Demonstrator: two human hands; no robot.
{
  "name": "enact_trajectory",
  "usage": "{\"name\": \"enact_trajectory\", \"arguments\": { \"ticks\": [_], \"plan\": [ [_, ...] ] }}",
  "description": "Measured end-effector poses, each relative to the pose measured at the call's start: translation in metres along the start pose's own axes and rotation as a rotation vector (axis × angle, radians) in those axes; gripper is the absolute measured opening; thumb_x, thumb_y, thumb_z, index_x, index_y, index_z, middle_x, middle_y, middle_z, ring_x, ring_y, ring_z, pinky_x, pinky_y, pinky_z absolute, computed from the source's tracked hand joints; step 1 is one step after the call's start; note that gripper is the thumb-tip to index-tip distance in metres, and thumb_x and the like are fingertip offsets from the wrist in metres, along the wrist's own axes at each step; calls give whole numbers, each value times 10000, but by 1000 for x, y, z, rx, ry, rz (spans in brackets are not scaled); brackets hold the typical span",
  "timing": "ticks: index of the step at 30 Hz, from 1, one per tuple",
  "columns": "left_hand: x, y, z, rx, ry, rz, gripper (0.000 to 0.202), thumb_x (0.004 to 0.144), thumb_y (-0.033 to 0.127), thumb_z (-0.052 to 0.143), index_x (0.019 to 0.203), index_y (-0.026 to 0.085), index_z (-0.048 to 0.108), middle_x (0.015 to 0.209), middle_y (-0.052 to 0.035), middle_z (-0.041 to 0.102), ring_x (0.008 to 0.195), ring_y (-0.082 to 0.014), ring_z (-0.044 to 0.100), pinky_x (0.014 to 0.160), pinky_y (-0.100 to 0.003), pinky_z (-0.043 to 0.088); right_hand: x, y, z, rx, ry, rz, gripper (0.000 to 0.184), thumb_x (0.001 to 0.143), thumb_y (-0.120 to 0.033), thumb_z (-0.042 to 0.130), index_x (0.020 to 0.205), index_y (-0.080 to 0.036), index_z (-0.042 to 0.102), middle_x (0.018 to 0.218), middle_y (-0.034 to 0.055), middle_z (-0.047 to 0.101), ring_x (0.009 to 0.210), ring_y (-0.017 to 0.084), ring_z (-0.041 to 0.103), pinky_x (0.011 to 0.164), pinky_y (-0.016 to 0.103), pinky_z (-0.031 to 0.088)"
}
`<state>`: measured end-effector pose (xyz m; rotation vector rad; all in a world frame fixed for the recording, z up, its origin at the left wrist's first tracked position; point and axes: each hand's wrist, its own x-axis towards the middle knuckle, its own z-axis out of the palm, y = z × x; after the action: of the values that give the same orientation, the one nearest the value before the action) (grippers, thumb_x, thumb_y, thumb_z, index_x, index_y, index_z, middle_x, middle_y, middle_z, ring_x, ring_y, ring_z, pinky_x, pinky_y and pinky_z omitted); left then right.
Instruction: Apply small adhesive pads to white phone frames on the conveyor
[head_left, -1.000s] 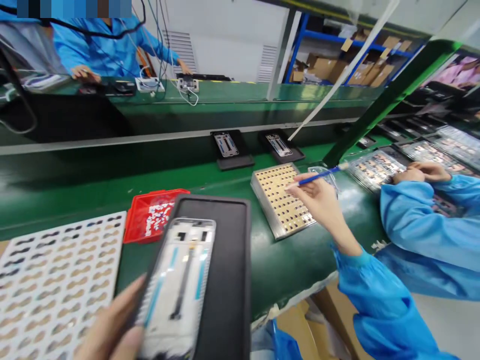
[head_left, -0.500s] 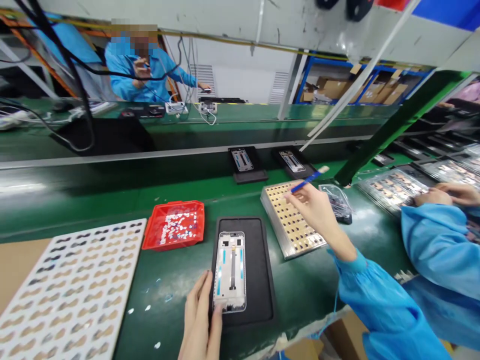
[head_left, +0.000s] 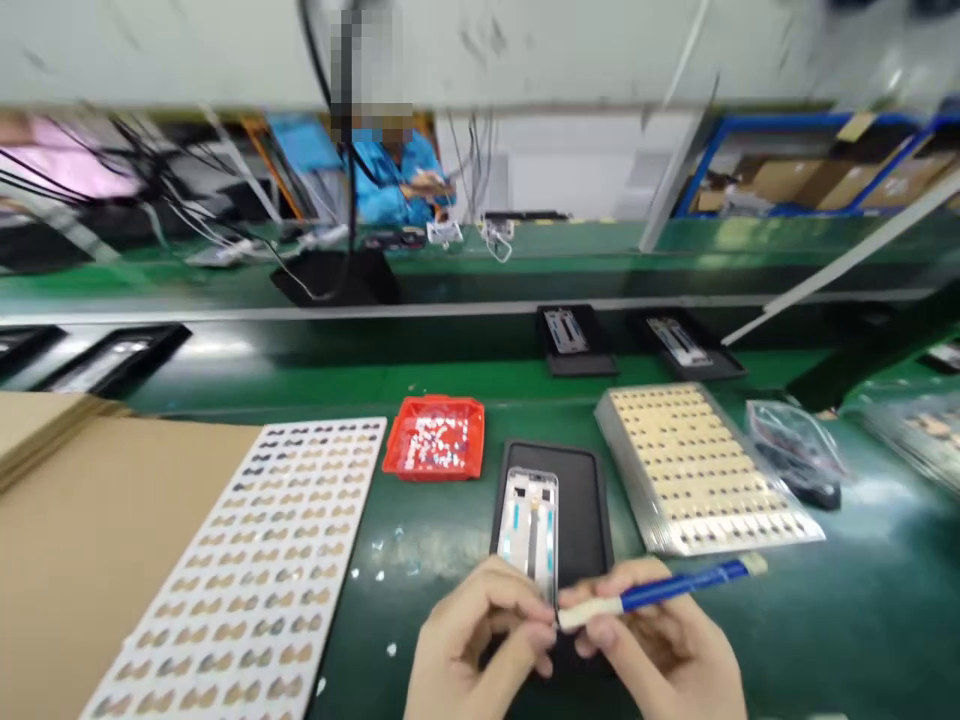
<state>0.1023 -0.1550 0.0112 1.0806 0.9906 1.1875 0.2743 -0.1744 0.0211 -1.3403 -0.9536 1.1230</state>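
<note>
My left hand (head_left: 484,640) and my right hand (head_left: 652,640) come together above the lower end of a black tray (head_left: 585,500). In the tray lies a silver phone frame (head_left: 529,525) with blue strips and a dark ribbon down its middle; the hands cover its lower end. My right hand grips a blue stick with pale ends (head_left: 686,585), one end pointing at the left fingertips. The left fingers are pinched beside that end; what is between them is too small to make out.
A red tray (head_left: 436,440) holds small white bits. At left is a white sheet of tan parts (head_left: 277,560) beside cardboard (head_left: 112,540). A stack of gold-coloured part trays (head_left: 690,460) and a plastic bag (head_left: 795,445) lie right. Across the bench sits a person (head_left: 401,180).
My right hand has come from above the part trays to my left hand, bringing the stick. My left hand has left the frame's side and is now pinched. The view has swung left.
</note>
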Motion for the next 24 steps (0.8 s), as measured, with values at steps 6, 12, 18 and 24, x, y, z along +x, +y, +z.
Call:
{"name": "enact_trajectory", "arguments": {
  "ticks": [6, 12, 18, 24],
  "plan": [
    [16, 10, -9, 260, -117, 349, 279, 1034, 426, 756, 837, 242, 830, 827, -46, 740, 772, -157, 752, 717, -221, 627, -1, -5, 2, 249, -163, 325, 460, 829, -637, 932, 956, -232, 756, 658, 19, 730, 495, 162, 649, 546, 282, 636],
    [8, -3, -5, 550, 20, 729, 114, 1086, 192, 667, 1015, 157, 749, 903, -50, 789, 819, -123, 787, 772, -187, 653, -10, 3, 14, 424, 23, 422, 437, 718, -509, 1049, 900, -215, 783, 615, -8, 667, 515, 131, 589, 520, 225, 557],
    [-2, -3, -14, 861, -1, 879, 144, 1083, 90, 607, 1122, 93, 745, 1000, -90, 839, 996, -161, 816, 970, -258, 689, -10, 12, 18, 433, 52, 446, 401, 699, -466, 1070, 857, -221, 795, 591, -41, 627, 525, 115, 620, 528, 198, 570],
    [-7, 3, -15, 998, 76, 906, 132, 991, 28, 675, 1060, 119, 741, 928, -57, 847, 857, -154, 819, 893, -265, 706, -12, 12, 31, 383, 41, 364, 441, 709, -521, 1054, 852, -214, 770, 598, -32, 711, 460, 89, 622, 508, 170, 586]
  ]
}}
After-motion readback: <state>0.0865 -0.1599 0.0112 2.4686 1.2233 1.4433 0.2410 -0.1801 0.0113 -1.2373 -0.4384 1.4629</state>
